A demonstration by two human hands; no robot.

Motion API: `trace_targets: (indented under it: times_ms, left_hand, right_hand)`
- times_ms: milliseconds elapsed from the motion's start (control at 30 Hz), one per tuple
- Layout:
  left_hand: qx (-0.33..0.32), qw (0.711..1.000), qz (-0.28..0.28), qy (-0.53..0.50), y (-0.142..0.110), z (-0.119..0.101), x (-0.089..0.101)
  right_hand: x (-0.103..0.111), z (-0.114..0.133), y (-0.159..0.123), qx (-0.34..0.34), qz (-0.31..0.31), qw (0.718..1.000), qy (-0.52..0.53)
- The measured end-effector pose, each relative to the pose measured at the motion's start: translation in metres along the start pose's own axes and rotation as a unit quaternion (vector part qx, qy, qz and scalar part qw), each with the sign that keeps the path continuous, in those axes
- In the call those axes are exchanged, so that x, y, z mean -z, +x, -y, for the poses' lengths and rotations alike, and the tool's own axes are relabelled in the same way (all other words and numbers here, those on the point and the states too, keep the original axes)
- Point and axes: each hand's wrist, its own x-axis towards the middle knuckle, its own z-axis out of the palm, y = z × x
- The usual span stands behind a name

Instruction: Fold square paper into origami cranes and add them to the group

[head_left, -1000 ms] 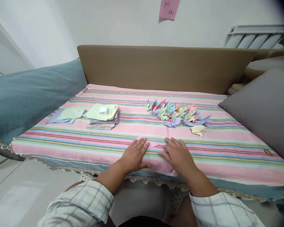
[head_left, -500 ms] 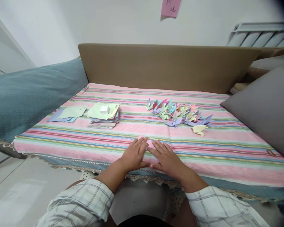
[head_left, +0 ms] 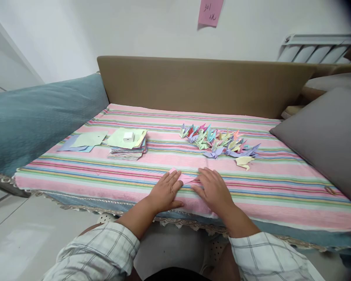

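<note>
A small folded piece of pink paper (head_left: pixel 186 178) lies on the striped cloth (head_left: pixel 169 111) near its front edge. My left hand (head_left: pixel 167 191) is spread flat over the paper's left part, pressing it down and hiding some of it. At the paper's pointed right tip rests my right hand (head_left: pixel 214 190), fingers stretched forward and thumb apart. Beyond it lies a cluster of folded paper cranes (head_left: pixel 212 136) in many colours, with a pale yellow crane (head_left: pixel 244 161) nearest to me.
Left of the hands stands a stack of paper squares (head_left: pixel 127 153) topped by a small white block (head_left: pixel 128 136). Loose sheets (head_left: pixel 89 139) lie beside it. A grey cushion (head_left: pixel 327 136) is at right, a blue armrest (head_left: pixel 46 113) at left, and a brown backrest (head_left: pixel 199 86) behind.
My right hand has slid right, away from my left hand, uncovering the paper's pointed right end. My left hand stays on the paper. The view has tilted slightly upward.
</note>
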Motion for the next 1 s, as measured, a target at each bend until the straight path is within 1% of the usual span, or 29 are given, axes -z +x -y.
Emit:
trace_targets:
  times_ms: [33,67,100,200,267,333,433,533,600,700,833,1000]
  left_hand:
    - [-0.002,1.000,-0.002,0.001,0.000,0.000,-0.001]
    - [-0.003,1.000,-0.005,0.002,0.000,0.000,-0.002]
    - [-0.005,1.000,-0.010,0.001,0.000,0.000,-0.003]
    - [-0.005,1.000,-0.017,0.000,-0.002,0.000,-0.002]
    - [0.003,1.000,-0.002,0.007,-0.006,0.001,0.002]
    - [0.020,0.999,0.024,0.015,-0.013,0.003,0.007]
    - [0.051,0.997,0.056,0.014,-0.025,0.011,0.015]
    - [0.085,0.994,0.070,-0.002,-0.036,0.020,0.021]
    - [0.104,0.993,0.058,-0.018,-0.038,0.025,0.025]
    - [0.124,0.992,0.012,-0.025,-0.033,0.026,0.030]
    - [0.095,0.995,-0.023,-0.012,-0.019,0.023,0.031]
    - [0.079,0.996,-0.036,-0.011,-0.009,0.024,0.029]
  right_hand:
    - [-0.003,0.003,0.001,0.046,-0.002,0.999,0.009]
    - [-0.007,0.006,0.002,0.097,0.014,0.995,0.015]
    - [-0.011,0.009,0.003,0.125,0.035,0.991,0.019]
    - [-0.021,0.013,0.004,0.125,0.092,0.988,0.021]
    - [-0.025,0.012,0.004,0.119,0.115,0.986,0.022]
    - [-0.027,0.010,0.004,0.118,0.121,0.985,0.024]
    - [-0.027,0.008,0.003,0.119,0.117,0.986,0.023]
    - [-0.026,0.010,0.004,0.113,0.119,0.986,0.023]
    - [-0.025,0.012,0.004,0.102,0.115,0.988,0.025]
    - [-0.024,0.016,0.007,0.085,0.090,0.992,0.036]
    - [-0.022,0.020,0.012,0.080,0.044,0.994,0.060]
    - [-0.022,0.022,0.015,0.084,0.000,0.994,0.075]
